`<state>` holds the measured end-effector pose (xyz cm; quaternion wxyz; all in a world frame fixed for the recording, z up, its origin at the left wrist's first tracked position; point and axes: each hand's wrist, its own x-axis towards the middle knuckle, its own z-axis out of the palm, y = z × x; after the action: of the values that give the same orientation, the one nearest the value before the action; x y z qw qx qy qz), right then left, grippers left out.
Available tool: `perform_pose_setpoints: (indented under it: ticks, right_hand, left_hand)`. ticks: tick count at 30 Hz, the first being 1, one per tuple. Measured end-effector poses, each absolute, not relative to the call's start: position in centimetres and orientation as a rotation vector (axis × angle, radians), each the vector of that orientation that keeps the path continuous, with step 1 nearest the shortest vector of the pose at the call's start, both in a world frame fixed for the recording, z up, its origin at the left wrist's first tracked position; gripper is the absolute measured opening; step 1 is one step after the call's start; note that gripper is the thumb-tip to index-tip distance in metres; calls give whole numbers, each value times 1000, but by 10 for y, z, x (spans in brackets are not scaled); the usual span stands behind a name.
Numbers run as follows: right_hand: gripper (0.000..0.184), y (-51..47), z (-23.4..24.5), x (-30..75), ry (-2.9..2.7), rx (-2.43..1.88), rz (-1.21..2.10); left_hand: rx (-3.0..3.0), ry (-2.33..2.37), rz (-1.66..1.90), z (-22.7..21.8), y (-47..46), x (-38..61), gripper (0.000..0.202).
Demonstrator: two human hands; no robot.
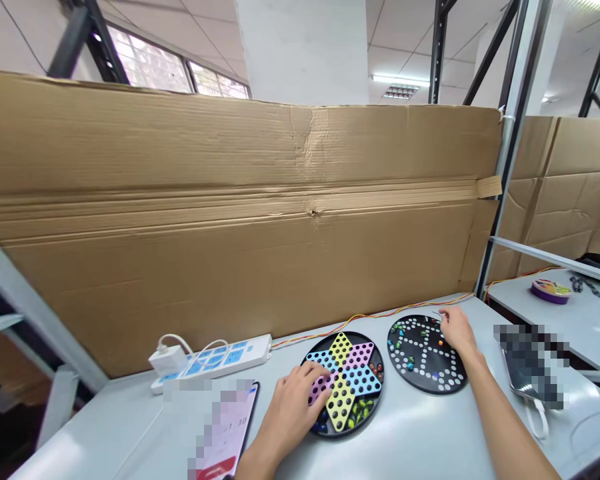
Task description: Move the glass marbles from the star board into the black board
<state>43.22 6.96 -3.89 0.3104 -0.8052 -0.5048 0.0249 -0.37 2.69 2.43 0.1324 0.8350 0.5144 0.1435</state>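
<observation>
A round black board with a coloured star [347,380] and several marbles in its rim lies on the grey table [410,440]. My left hand [293,407] rests on its left edge, fingers curled over the star, nothing visibly held. To the right lies a round black tray [425,363] with white dots and several marbles. My right hand [457,331] reaches over its far right rim with fingertips pinched together; whether a marble is in them is too small to see.
A tall cardboard wall [240,220] stands behind the table. A white power strip [215,357] with a plugged charger lies at the left, a phone [227,433] in front of it, another phone [527,380] at the right. A purple round box [550,291] sits on the neighbouring table.
</observation>
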Motion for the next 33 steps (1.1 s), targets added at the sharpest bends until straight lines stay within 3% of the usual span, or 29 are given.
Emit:
perform_pose_setpoints:
  ticks: [6, 23, 33]
  right_hand:
    - [44, 67, -33, 409, -1458, -2303, 131]
    - [29, 69, -21, 389, -1572, -2345, 213]
    - [17, 52, -2, 296, -1841, -1454, 414]
  left_hand:
    - [2414, 1501, 394, 26, 26, -3, 28]
    - [2432, 1489, 440, 26, 25, -3, 29]
    - [2438, 1499, 456, 21, 28, -3, 26]
